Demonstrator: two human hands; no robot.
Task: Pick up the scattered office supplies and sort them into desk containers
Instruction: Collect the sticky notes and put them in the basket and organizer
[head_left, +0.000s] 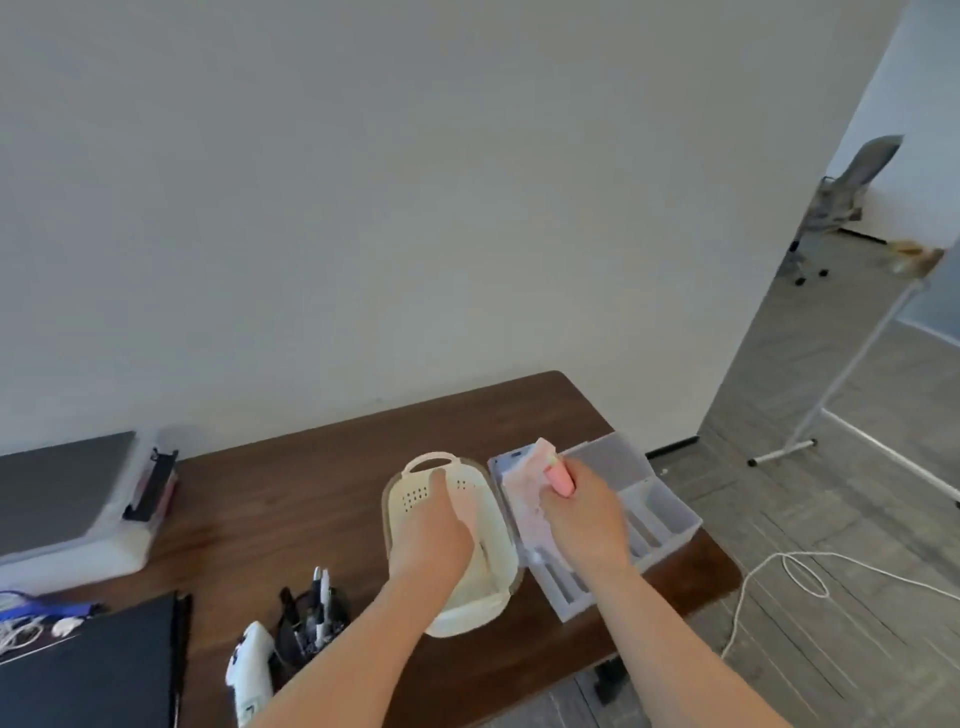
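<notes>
Pink highlighter (562, 480), short and capped, is gripped in the right hand (584, 519) above a clear compartmented organizer (654, 525) on the wooden desk (311, 499). Left hand (428, 540) reaches into a cream perforated basket (415, 493), fingers straight; its contents are hidden.

Bare desk (291, 499) left of basket (415, 493) gives passage; pen cup (306, 623) and laptop (98, 670) crowd the near-left edge.

one wide-angle view only, from the person's head, close above the near edge of the table (291, 499); it faces forward and down, toward the wall (363, 208), with floor (831, 519) showing on the right.
</notes>
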